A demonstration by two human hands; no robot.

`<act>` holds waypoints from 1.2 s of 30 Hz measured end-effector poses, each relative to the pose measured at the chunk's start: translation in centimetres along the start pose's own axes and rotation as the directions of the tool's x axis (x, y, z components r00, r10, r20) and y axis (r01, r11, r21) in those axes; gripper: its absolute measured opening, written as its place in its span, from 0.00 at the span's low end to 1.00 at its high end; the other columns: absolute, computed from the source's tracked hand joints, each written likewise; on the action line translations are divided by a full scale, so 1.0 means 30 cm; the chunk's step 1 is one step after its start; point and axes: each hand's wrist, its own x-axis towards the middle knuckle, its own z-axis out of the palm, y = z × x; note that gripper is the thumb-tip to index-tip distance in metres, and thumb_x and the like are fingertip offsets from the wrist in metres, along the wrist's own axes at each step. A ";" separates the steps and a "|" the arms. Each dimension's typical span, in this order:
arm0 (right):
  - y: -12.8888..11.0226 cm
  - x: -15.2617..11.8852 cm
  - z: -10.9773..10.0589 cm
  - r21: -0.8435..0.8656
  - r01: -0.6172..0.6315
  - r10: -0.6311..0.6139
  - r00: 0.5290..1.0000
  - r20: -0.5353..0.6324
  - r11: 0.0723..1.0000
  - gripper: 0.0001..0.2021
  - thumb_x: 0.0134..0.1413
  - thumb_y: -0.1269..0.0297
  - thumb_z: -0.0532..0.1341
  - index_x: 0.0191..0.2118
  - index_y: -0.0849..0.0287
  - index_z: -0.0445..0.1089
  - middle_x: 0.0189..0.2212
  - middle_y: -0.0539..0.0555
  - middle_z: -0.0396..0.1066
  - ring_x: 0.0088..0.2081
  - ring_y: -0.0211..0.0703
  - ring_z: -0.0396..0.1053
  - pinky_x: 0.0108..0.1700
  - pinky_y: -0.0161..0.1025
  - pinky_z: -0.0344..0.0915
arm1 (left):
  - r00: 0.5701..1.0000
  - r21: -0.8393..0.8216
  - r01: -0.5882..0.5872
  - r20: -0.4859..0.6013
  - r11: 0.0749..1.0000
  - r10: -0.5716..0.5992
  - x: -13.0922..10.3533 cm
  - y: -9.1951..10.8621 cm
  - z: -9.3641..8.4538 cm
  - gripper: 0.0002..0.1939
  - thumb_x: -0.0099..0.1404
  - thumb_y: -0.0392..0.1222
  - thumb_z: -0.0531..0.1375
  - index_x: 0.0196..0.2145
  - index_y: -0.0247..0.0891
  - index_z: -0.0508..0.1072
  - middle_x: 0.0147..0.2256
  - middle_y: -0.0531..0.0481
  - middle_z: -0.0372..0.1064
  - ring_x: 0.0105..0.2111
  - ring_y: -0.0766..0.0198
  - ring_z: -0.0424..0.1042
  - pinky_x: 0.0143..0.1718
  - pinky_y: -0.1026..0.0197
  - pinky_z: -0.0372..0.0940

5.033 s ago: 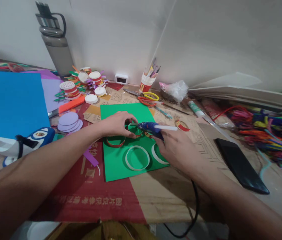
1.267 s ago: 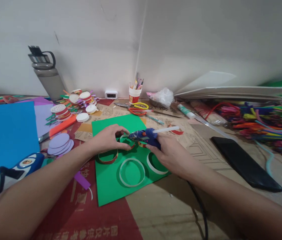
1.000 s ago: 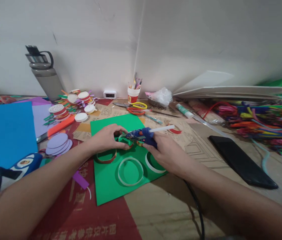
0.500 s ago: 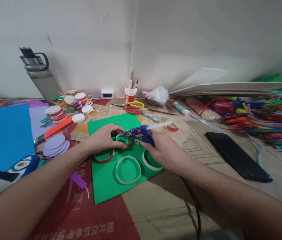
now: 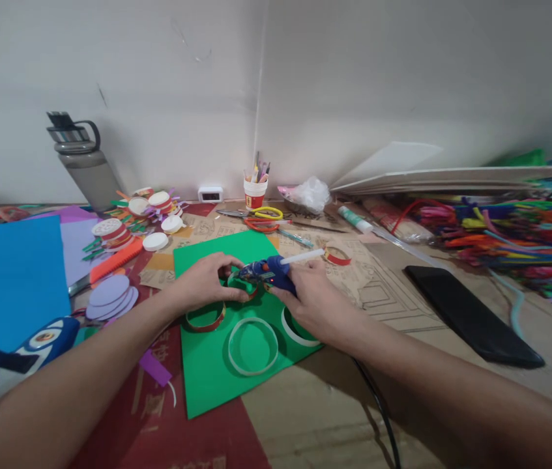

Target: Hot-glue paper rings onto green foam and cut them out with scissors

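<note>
A green sheet lies on the table with several paper rings on it. My left hand is closed, its thumb and fingers around a small ring near the middle of the sheet. My right hand grips a blue glue gun with a white glue stick out of its back; the nozzle is at the small ring. Nearer me are a white ring and another white ring, partly behind my right hand. A red-edged ring stands beside my left wrist.
Left are a blue sheet, purple discs, an orange cutter and a bottle. Scissors and a pen cup stand behind. Right are a black phone and pipe cleaners. A black cord trails toward me.
The whole view has shifted, so things sit slightly lower in it. The glue gun is tilted a little more, with its stick end lower relative to the sheet. Both hands keep their holds.
</note>
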 end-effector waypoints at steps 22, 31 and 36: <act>0.004 0.017 0.026 0.026 0.052 -0.052 0.999 0.000 0.998 0.03 0.60 0.65 0.58 0.37 0.58 0.69 0.38 0.60 0.74 0.42 0.55 0.68 0.48 0.54 0.60 | 1.000 0.010 -0.001 0.004 1.000 0.001 -0.001 0.009 0.000 0.30 0.50 0.62 0.68 0.46 0.43 0.75 0.43 0.47 0.72 0.42 0.53 0.71 0.42 0.55 0.65; -0.011 0.019 0.016 0.024 0.026 -0.027 0.997 0.072 0.999 0.07 0.61 0.66 0.58 0.40 0.62 0.70 0.41 0.63 0.74 0.45 0.58 0.66 0.50 0.54 0.59 | 1.000 -0.001 -0.002 0.017 1.000 0.002 -0.001 0.014 -0.004 0.30 0.49 0.61 0.68 0.46 0.43 0.75 0.44 0.48 0.72 0.44 0.53 0.70 0.42 0.56 0.65; -0.002 0.018 0.022 0.024 0.063 -0.064 0.997 0.037 0.998 0.05 0.60 0.66 0.58 0.38 0.60 0.69 0.39 0.61 0.74 0.42 0.55 0.66 0.48 0.52 0.59 | 1.000 -0.003 0.010 0.026 1.000 -0.009 0.000 0.015 -0.004 0.29 0.50 0.61 0.68 0.46 0.43 0.75 0.44 0.48 0.72 0.44 0.54 0.70 0.42 0.57 0.65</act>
